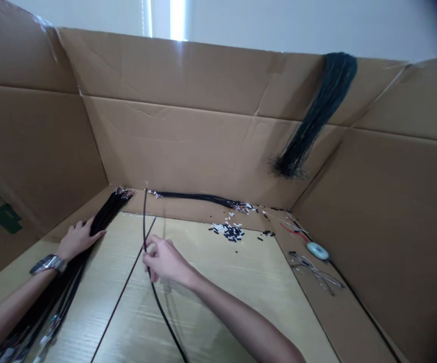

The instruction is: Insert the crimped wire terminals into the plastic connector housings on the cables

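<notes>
My left hand, with a metal wristwatch on its wrist, lies over a thick bundle of black cables at the left. Its fingers are stretched out, thumb apart, resting on the bundle. Near the middle of the table, my right hand pinches a single black cable between thumb and fingers. That cable stands up past the hand toward the back wall, and its lower part curves down out of view at the bottom edge.
Cardboard walls enclose the table. Along the back lies another cable bundle, near loose black and white sleeve pieces. Dark thin wires hang over the back wall. At right are eyeglasses and a pale oval device.
</notes>
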A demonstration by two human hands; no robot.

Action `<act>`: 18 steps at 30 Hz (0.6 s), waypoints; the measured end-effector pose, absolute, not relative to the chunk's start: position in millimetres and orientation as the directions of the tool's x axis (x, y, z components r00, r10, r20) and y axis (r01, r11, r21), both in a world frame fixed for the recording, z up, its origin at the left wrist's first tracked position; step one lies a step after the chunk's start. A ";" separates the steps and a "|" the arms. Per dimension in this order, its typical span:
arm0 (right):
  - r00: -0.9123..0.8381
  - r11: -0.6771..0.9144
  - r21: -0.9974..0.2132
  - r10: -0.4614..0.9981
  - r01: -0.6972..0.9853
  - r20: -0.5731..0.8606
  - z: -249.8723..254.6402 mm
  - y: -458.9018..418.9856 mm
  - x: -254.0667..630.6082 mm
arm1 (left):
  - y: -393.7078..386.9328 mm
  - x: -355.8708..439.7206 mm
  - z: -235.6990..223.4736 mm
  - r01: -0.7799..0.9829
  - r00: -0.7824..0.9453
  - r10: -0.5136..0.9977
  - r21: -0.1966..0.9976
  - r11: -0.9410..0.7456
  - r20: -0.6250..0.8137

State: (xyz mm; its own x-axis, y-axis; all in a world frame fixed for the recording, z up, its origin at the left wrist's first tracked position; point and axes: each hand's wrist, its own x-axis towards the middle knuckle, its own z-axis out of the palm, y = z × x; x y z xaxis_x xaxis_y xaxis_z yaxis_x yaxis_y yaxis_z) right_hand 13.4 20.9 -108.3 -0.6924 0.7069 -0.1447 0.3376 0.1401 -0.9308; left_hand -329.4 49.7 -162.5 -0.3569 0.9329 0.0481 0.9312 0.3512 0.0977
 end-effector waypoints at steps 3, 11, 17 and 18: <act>-0.631 0.211 -0.820 0.745 0.532 -0.218 -135.3 17.1 28.0 | 46.0 -327.1 -162.3 0.933 -0.352 0.933 0.098 0.345 0.068; -0.476 0.393 -0.464 0.877 0.794 -0.071 -108.5 148.4 60.4 | 32.3 -315.0 -174.2 0.949 -0.299 0.951 0.128 0.288 0.077; -0.480 0.472 -0.232 0.877 0.851 0.022 -80.1 244.4 73.5 | 31.7 -300.9 -186.9 0.949 -0.301 0.944 0.139 0.282 0.134; -0.484 0.476 -0.199 0.875 0.857 0.011 -83.6 251.2 72.4 | 32.0 -299.0 -189.3 0.949 -0.299 0.944 0.142 0.280 0.139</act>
